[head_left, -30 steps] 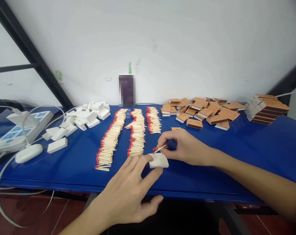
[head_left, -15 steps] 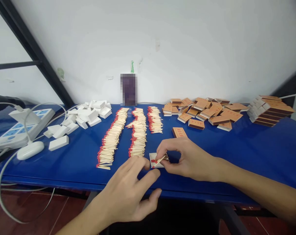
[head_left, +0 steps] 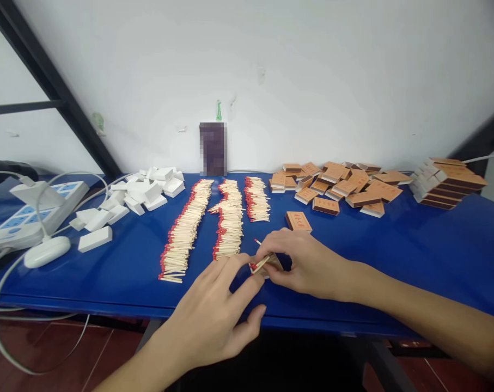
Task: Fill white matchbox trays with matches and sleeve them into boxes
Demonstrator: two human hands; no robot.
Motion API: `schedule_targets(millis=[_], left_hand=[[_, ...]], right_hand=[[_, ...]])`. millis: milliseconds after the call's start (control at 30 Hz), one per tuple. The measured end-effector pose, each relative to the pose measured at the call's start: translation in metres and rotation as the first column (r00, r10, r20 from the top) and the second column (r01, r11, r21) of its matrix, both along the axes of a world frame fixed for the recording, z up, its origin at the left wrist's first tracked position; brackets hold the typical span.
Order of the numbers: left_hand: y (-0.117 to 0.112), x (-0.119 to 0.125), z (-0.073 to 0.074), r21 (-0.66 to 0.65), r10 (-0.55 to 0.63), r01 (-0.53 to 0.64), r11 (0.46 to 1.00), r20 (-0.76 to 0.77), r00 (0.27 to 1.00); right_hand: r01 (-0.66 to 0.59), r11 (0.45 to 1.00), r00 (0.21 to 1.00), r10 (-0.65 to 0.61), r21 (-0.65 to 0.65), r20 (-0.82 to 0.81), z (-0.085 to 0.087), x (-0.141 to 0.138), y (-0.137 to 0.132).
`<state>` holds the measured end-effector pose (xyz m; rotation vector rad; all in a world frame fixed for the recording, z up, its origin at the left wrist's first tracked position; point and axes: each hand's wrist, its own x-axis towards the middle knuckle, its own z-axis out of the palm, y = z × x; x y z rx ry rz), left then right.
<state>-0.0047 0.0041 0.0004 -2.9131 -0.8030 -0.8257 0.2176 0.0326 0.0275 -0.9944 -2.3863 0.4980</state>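
Observation:
A small white matchbox tray lies near the table's front edge with red-headed matches in it. My right hand is closed in a pinch over the tray, holding matches at its fingertips; its fingers hide part of the tray. One stray match pokes out beyond those fingers. Two fingertips of my left hand grip the tray's left end, while its lower fingers curl free below. Just behind the hands lies a single orange matchbox sleeve.
Three rows of matches lie across the blue table. White trays are heaped at left, beside a power strip and cables. Orange sleeves form a pile at right, near stacked matchboxes. A pixelated dark rectangle stands against the wall.
My left fingertips have closed in on the tray's left end. The right hand has shifted slightly left, and a match now sticks out behind its fingers. The view has moved a little.

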Motion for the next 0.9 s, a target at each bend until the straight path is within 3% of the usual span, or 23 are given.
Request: schedule_targets(millis=[200, 467, 667, 900], left_hand=[[0.0, 0.001, 0.0, 0.009, 0.0, 0.001, 1.0, -0.018, 1.0], [0.001, 0.002, 0.001, 0.014, -0.009, 0.01, 1.0, -0.032, 0.999], [0.002, 0.003, 0.001, 0.022, -0.005, 0.006, 1.0, -0.051, 0.999], [0.0, 0.002, 0.0, 0.085, 0.01, -0.007, 0.996, -0.034, 0.999]], right_hand=[[-0.047, 0.999, 0.999, 0.047, -0.001, 0.003, 0.003, 0.003, 0.0], [-0.074, 0.997, 0.99, 0.075, 0.009, -0.122, 0.004, 0.005, 0.001], [0.116, 0.978, 0.991, -0.1, 0.172, -0.094, -0.003, 0.008, 0.012], [0.218, 0.974, 0.974, -0.222, 0.062, 0.056, -0.009, 0.009, 0.017]])
